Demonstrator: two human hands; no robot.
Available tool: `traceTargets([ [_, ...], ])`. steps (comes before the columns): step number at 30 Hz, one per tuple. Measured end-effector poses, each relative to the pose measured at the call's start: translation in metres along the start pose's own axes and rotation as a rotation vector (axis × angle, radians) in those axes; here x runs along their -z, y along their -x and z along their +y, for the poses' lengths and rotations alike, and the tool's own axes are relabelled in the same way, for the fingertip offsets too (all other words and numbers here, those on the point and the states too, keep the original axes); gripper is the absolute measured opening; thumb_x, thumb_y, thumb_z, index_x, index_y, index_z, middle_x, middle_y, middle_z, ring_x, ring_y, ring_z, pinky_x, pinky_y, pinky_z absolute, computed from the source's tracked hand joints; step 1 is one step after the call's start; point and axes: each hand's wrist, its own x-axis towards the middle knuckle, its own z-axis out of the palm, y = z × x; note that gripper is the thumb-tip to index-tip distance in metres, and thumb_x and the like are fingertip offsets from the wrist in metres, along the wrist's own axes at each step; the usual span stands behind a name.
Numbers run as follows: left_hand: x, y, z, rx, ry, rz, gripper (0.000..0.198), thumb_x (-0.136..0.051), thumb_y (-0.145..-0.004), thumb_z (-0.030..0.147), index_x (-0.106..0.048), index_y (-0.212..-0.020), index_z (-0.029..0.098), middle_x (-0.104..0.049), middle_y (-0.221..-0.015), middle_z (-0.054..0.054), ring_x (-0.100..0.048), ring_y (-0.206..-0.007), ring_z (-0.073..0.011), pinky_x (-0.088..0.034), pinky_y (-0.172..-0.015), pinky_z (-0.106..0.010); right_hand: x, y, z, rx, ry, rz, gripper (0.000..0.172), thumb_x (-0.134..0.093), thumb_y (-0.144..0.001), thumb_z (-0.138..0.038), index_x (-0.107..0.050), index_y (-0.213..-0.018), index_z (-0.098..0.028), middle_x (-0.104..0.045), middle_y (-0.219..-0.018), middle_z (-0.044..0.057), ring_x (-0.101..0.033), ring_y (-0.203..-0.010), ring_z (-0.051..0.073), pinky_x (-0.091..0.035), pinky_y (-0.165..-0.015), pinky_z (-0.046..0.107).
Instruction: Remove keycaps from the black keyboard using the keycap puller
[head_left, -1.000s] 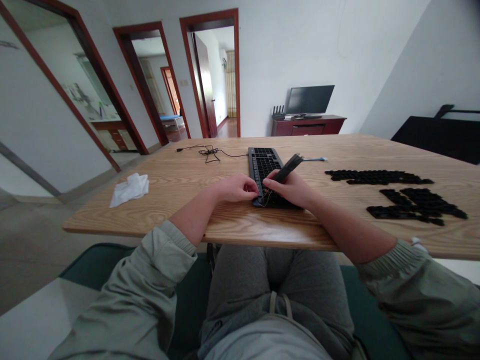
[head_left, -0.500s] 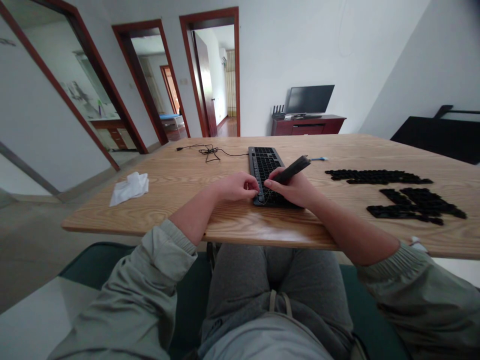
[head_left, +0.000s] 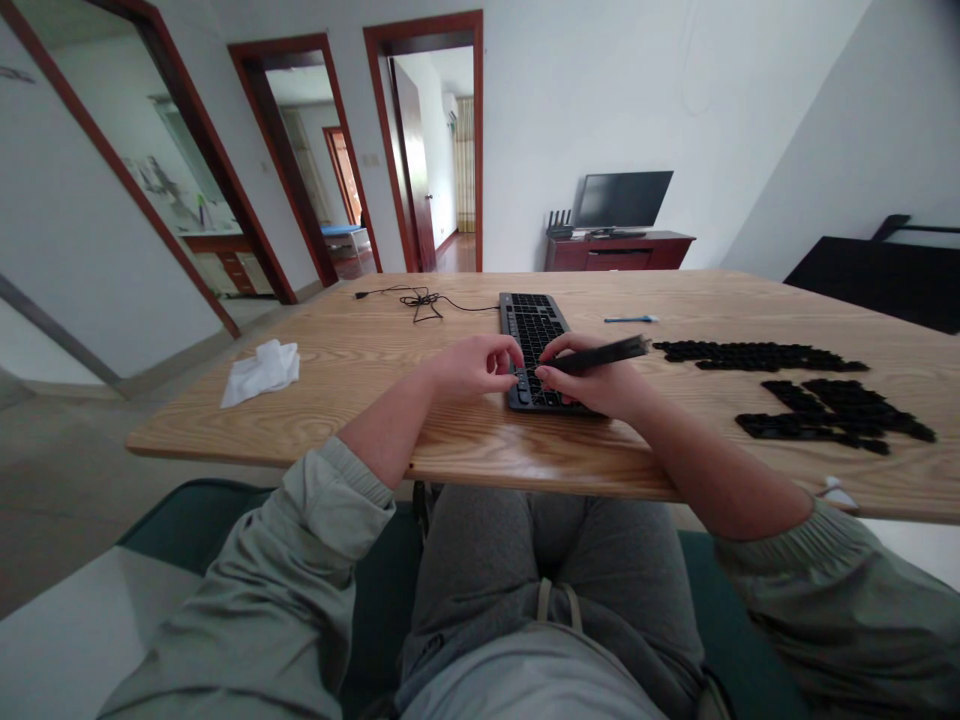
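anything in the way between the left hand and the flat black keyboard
Nothing visible. The left hand is at the left edge of the flat black keyboard, near its closer end. The long dark stick-shaped tool in the right hand points off to the right, away from that side.

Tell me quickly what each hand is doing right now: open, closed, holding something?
Left hand: loosely curled at the keyboard's left edge; cannot tell if it grips anything small.
Right hand: closed on a dark, elongated tool.
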Motion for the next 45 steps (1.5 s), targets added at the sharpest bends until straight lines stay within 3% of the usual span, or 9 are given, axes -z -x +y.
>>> traceTargets([
  [8,-0.002,0.000,0.001,-0.018,0.037,-0.042,0.040,-0.069,-0.079,0.041,-0.066,-0.112,0.018,-0.059,-0.073,0.002,-0.055,-0.068,-0.0112,-0.040,-0.060,-0.022,-0.001,-0.002,0.005,0.104,0.030,-0.018,0.025,-0.069,-0.079,-0.043,-0.069,-0.093,-0.022,-0.070,-0.086,0.004,-0.064,-0.074,0.018,-0.051,-0.062,0.029],
  [14,-0.003,-0.002,0.001,-0.026,-0.010,-0.193,0.035,-0.069,-0.078,0.047,-0.073,-0.095,0.017,-0.062,-0.074,0.001,-0.054,-0.067,-0.0111,-0.038,-0.059,-0.023,0.000,0.009,0.002,0.136,0.152,-0.067,0.025,-0.066,-0.083,-0.045,-0.072,-0.095,-0.024,-0.072,-0.090,0.003,-0.066,-0.081,0.018,-0.053,-0.071,0.030],
  [23,0.000,-0.002,0.003,-0.027,0.024,-0.204,0.033,-0.070,-0.077,0.043,-0.072,-0.096,0.016,-0.061,-0.072,0.001,-0.055,-0.066,-0.0105,-0.040,-0.059,-0.022,-0.002,0.018,-0.003,0.188,0.220,0.091,0.025,-0.063,-0.087,-0.047,-0.073,-0.091,-0.025,-0.072,-0.085,0.004,-0.066,-0.078,0.020,-0.054,-0.074,0.034],
  [25,0.001,0.000,0.002,-0.040,0.056,-0.162,0.037,-0.071,-0.076,0.041,-0.068,-0.104,0.017,-0.060,-0.071,0.002,-0.055,-0.064,-0.0100,-0.040,-0.058,-0.022,-0.005,0.019,-0.003,0.175,0.165,0.109,0.026,-0.064,-0.087,-0.047,-0.072,-0.095,-0.024,-0.072,-0.085,0.005,-0.067,-0.077,0.020,-0.055,-0.073,0.034],
  [28,0.003,0.007,0.002,-0.096,0.075,0.077,0.041,-0.070,-0.078,0.037,-0.059,-0.112,0.017,-0.058,-0.070,0.004,-0.052,-0.060,-0.0087,-0.040,-0.057,-0.021,-0.009,0.019,-0.005,0.098,-0.011,0.129,0.034,-0.065,-0.085,-0.049,-0.070,-0.105,-0.022,-0.072,-0.083,0.005,-0.068,-0.070,0.019,-0.057,-0.064,0.033],
  [31,0.002,0.014,0.008,-0.152,-0.029,0.237,0.024,-0.065,-0.081,0.036,-0.063,-0.094,0.015,-0.057,-0.066,0.003,-0.050,-0.057,-0.0080,-0.038,-0.055,-0.021,-0.012,0.017,-0.006,0.031,-0.103,0.133,0.036,-0.067,-0.084,-0.048,-0.069,-0.108,-0.022,-0.071,-0.077,0.004,-0.066,-0.063,0.017,-0.056,-0.057,0.031],
  [33,-0.001,0.018,0.013,-0.184,-0.153,0.149,0.023,-0.064,-0.083,0.038,-0.066,-0.084,0.015,-0.059,-0.064,0.002,-0.050,-0.057,-0.0086,-0.037,-0.056,-0.022,-0.012,0.015,-0.005,0.036,-0.102,0.150,0.035,-0.067,-0.084,-0.047,-0.070,-0.107,-0.022,-0.071,-0.076,0.004,-0.066,-0.063,0.017,-0.056,-0.058,0.031],
  [36,-0.007,0.020,0.021,-0.218,-0.321,0.005,0.024,-0.064,-0.085,0.039,-0.073,-0.091,0.018,-0.066,-0.070,-0.001,-0.056,-0.062,-0.0112,-0.038,-0.061,-0.025,-0.014,0.013,0.000,0.056,-0.118,0.143,0.035,-0.067,-0.084,-0.047,-0.070,-0.110,-0.023,-0.072,-0.081,0.005,-0.068,-0.068,0.018,-0.058,-0.063,0.033],
  [45,-0.014,0.019,0.034,-0.131,-0.288,-0.092,0.029,-0.061,-0.087,0.037,-0.073,-0.107,0.020,-0.071,-0.079,-0.002,-0.062,-0.068,-0.0133,-0.042,-0.064,-0.025,-0.017,0.010,0.008,0.126,-0.022,0.169,0.031,-0.068,-0.084,-0.046,-0.073,-0.108,-0.027,-0.074,-0.099,0.005,-0.070,-0.087,0.021,-0.060,-0.077,0.035],
])
